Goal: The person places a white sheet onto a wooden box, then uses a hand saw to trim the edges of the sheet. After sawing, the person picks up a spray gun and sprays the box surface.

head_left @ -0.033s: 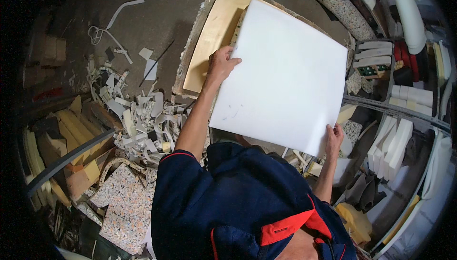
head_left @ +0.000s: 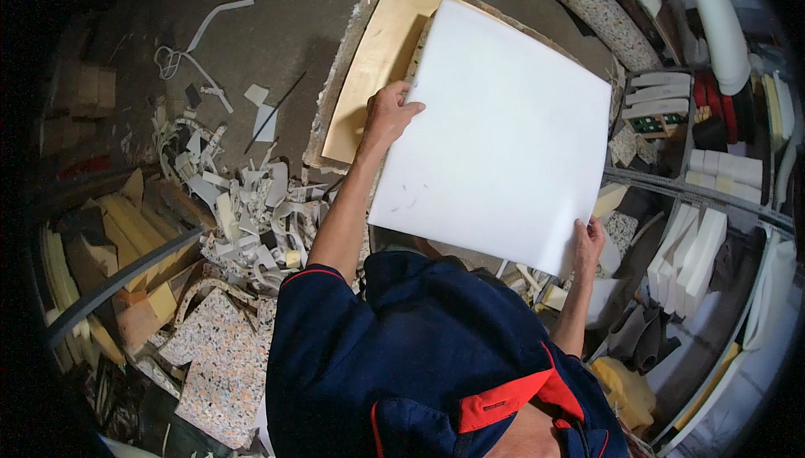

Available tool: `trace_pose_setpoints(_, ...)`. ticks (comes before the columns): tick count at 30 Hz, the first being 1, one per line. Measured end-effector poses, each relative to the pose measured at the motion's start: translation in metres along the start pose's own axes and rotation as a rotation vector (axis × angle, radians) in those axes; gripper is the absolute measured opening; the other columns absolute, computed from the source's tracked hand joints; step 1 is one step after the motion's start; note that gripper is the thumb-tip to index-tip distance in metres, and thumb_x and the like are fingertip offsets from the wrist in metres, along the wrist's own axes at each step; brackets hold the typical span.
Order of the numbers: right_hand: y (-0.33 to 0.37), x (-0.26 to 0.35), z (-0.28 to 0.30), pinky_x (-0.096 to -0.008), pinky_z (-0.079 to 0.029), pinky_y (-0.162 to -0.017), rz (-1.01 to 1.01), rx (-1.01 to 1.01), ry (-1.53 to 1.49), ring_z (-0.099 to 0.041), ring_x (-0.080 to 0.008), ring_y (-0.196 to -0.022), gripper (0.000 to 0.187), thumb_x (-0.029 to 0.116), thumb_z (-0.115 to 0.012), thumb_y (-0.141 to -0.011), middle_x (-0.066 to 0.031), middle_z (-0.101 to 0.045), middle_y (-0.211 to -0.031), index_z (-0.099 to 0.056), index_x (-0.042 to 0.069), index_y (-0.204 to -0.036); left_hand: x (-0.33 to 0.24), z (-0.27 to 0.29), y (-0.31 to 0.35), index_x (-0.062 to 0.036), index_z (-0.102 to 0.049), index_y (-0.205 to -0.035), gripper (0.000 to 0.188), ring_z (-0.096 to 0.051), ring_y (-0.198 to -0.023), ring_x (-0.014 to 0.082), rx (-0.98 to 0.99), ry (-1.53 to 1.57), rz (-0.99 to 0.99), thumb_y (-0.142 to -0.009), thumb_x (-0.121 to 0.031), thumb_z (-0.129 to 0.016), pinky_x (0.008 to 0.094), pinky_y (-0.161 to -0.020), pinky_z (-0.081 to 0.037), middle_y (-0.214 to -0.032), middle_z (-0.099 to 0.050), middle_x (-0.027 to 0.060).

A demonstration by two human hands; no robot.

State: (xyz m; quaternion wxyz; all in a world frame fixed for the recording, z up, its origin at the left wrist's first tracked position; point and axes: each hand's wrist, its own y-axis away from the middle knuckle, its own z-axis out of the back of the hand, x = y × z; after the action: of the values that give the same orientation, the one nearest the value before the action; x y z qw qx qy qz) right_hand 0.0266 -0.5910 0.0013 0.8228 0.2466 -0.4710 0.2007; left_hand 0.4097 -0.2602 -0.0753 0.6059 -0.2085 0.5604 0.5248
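Observation:
A large white foam sheet (head_left: 503, 131), roughly square, lies tilted in front of me. A few faint dark marks show near its lower left corner. My left hand (head_left: 392, 116) grips its left edge, with the thumb on top and the other fingers partly hidden. At the lower right edge my right hand (head_left: 589, 240) pinches the sheet between thumb and fingers. Beneath it a pale plywood board (head_left: 356, 97) shows at the left. A strip of speckled foam (head_left: 417, 54) peeks out along the sheet's upper left edge.
White foam offcuts (head_left: 251, 215) pile up at my left, above a speckled foam slab (head_left: 222, 366). A thin dark rod (head_left: 277, 110) and white scraps lie on the floor. At the right, a shelf rail (head_left: 713, 195) crosses stacks of white foam blocks (head_left: 688, 261). A speckled roll (head_left: 587, 9) lies behind.

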Motion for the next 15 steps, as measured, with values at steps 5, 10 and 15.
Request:
trace_pose_setpoints(5, -0.003, 0.002, -0.006, -0.0275, -0.050, -0.075, -0.029, -0.005, 0.021, -0.062, -0.0129, -0.086, 0.030, 0.008, -0.062, -0.095, -0.0120, -0.070, -0.103, -0.060, -0.007, -0.121, 0.007, 0.002, -0.006, 0.0038, -0.065, -0.121, 0.054, -0.054, -0.062, 0.0120, -0.002, -0.002, -0.001, -0.075, -0.017, -0.082, 0.0297, -0.059, -0.045, -0.068, -0.059, 0.0026)
trace_pose_setpoints(10, -0.004, 0.007, -0.011, -0.0285, -0.049, -0.075, -0.052, -0.016, 0.090, -0.062, -0.0147, -0.086, 0.030, 0.009, -0.063, -0.095, -0.0123, -0.069, -0.102, -0.060, -0.007, -0.120, 0.016, -0.001, -0.010, 0.0032, -0.066, -0.120, 0.051, -0.054, -0.060, 0.0116, -0.043, 0.017, -0.017, -0.075, -0.017, -0.082, 0.0295, -0.058, -0.045, -0.068, -0.061, 0.0032)
trace_pose_setpoints(15, -0.005, 0.004, -0.011, -0.0297, -0.049, -0.076, -0.054, -0.006, 0.089, -0.062, -0.0160, -0.088, 0.031, 0.011, -0.063, -0.095, -0.0135, -0.069, -0.103, -0.060, -0.006, -0.120, 0.012, 0.002, -0.011, 0.0023, -0.067, -0.118, 0.048, -0.057, -0.061, 0.0115, -0.014, -0.041, -0.004, -0.076, -0.015, -0.080, 0.0297, -0.058, -0.046, -0.068, -0.064, 0.0041)
